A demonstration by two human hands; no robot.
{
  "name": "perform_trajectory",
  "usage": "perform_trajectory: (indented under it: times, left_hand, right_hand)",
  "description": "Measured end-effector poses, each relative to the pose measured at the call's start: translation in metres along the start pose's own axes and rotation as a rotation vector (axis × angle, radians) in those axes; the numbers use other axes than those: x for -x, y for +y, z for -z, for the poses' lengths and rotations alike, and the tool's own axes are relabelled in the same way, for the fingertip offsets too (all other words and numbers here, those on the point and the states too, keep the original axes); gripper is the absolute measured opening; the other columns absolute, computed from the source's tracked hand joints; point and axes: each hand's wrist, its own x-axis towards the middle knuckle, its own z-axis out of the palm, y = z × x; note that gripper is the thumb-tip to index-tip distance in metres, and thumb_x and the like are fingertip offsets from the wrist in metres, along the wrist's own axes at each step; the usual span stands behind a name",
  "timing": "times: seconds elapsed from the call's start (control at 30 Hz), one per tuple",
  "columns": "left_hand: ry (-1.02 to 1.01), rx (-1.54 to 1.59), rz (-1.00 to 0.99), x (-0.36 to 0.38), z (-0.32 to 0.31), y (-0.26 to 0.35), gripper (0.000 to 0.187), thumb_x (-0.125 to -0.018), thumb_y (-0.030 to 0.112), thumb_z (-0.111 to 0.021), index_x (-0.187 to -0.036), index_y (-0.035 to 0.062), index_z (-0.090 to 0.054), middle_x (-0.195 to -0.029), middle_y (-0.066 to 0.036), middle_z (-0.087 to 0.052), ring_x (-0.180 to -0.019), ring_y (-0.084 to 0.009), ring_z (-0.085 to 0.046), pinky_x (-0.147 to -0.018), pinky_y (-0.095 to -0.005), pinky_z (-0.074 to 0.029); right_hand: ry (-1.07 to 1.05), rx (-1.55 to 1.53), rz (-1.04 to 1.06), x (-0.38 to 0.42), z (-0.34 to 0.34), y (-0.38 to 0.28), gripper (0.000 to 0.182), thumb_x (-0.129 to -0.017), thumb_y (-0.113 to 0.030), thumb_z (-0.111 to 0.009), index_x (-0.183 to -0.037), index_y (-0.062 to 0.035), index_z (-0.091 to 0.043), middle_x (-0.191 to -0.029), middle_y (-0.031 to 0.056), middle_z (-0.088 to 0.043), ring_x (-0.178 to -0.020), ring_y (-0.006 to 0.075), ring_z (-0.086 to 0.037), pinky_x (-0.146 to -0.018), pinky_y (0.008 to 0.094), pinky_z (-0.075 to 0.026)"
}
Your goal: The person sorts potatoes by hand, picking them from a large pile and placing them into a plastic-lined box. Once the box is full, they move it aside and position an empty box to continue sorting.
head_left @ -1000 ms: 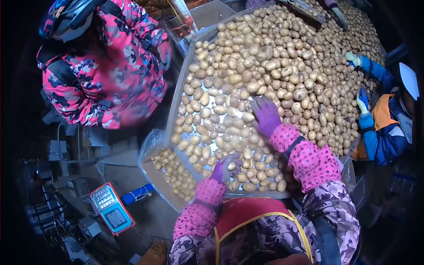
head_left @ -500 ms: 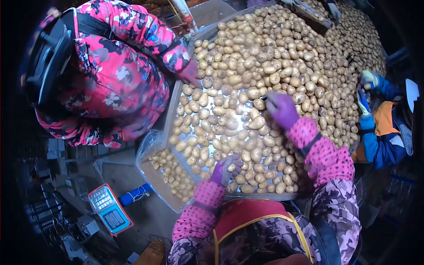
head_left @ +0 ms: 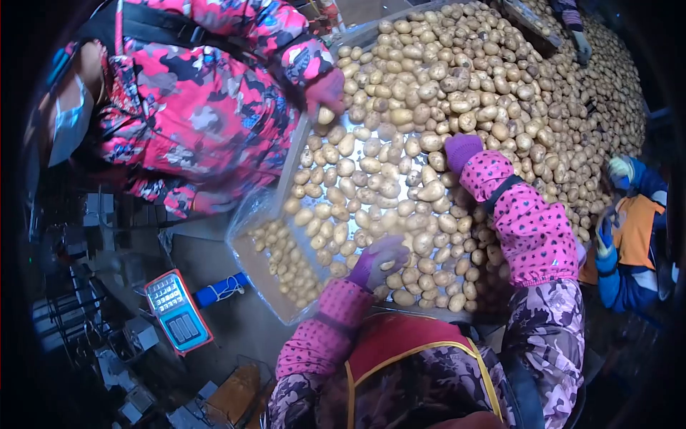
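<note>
Since the earlier frame the right hand (head_left: 461, 148) has reached farther up the table (head_left: 289, 175), and the co-worker in the red patterned jacket (head_left: 186, 100) has leaned in, their gloved hand (head_left: 325, 91) now on the potatoes at the table's left edge.

Both of the person's hands wear purple gloves. The right hand lies knuckles-up on the potatoes (head_left: 457, 93) near the middle of the table, fingers pointing into the heap; whether it grips one cannot be told. The left hand (head_left: 382, 257) rests at the near edge, fingers curled loosely over a few potatoes, with one pale potato (head_left: 388, 264) showing under the fingers; a firm grip cannot be told.

The potatoes thin out around the hands, so bare shiny metal shows between them, and pile thickly toward the far and right edges. Off the near left corner hangs a clear plastic bag (head_left: 279, 268) partly filled with small potatoes. Below it on the floor sits a scale (head_left: 177, 313) with a blue and red face. At the right edge a second co-worker in a blue and orange jacket (head_left: 629, 236) stands close against the table.
</note>
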Motion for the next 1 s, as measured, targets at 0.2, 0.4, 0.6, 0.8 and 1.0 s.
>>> perform_trajectory:
  times: [0.2, 0.4, 0.6, 0.8, 1.0]
  left_hand:
    - [0.069, 0.673, 0.537, 0.010, 0.003, -0.006, 0.028, -0.083, -0.001, -0.077, -0.111, 0.0056, -0.077, -0.135, -0.016, -0.064, -0.129, -0.0309, -0.059, -0.103, -0.0396, -0.053]
    - [-0.058, 0.579, 0.186, 0.025, 0.002, -0.042, 0.048, -0.089, 0.003, -0.060, -0.137, -0.0023, -0.059, -0.110, -0.012, -0.069, -0.095, -0.0210, -0.070, -0.087, -0.0366, -0.056]
    - [-0.050, 0.633, 0.319, 0.041, 0.014, -0.022, 0.044, -0.095, 0.008, -0.056, -0.138, -0.0028, -0.058, -0.110, -0.016, -0.068, -0.090, -0.0236, -0.070, -0.081, -0.0369, -0.057]
    - [-0.023, 0.422, 0.009, 0.062, 0.021, -0.035, 0.051, -0.096, 0.033, -0.062, -0.138, 0.0037, -0.060, -0.107, -0.014, -0.070, -0.088, -0.0235, -0.071, -0.076, -0.0363, -0.058]
    - [-0.036, 0.554, 0.478, 0.076, 0.033, -0.003, 0.059, -0.101, 0.051, -0.053, -0.138, 0.0060, -0.060, -0.110, -0.012, -0.073, -0.089, -0.0190, -0.069, -0.073, -0.0338, -0.055]
  right_hand:
    - [-0.227, -0.018, 0.188, 0.006, 0.019, 0.016, 0.034, -0.089, -0.030, -0.068, -0.116, -0.0093, -0.072, -0.110, 0.0186, -0.074, -0.104, 0.0367, -0.072, -0.089, 0.0493, -0.057]
    - [-0.087, -0.259, 0.162, -0.001, -0.037, 0.044, 0.043, -0.092, -0.034, -0.064, -0.127, -0.0088, -0.068, -0.117, 0.0205, -0.072, -0.108, 0.0409, -0.069, -0.090, 0.0508, -0.056]
    - [0.202, -0.552, 0.174, -0.014, -0.114, 0.102, 0.043, -0.095, -0.023, -0.069, -0.131, 0.0005, -0.062, -0.112, 0.0178, -0.072, -0.103, 0.0291, -0.071, -0.090, 0.0416, -0.056]
    - [0.178, -0.817, 0.025, 0.021, -0.126, 0.101, 0.038, -0.092, -0.011, -0.072, -0.125, 0.0033, -0.061, -0.110, 0.0131, -0.069, -0.096, 0.0232, -0.066, -0.086, 0.0373, -0.054]
    - [0.185, -1.183, 0.131, 0.104, -0.107, 0.016, 0.035, -0.096, -0.007, -0.067, -0.129, 0.0024, -0.060, -0.114, 0.0076, -0.067, -0.088, 0.0108, -0.061, -0.069, 0.0251, -0.050]
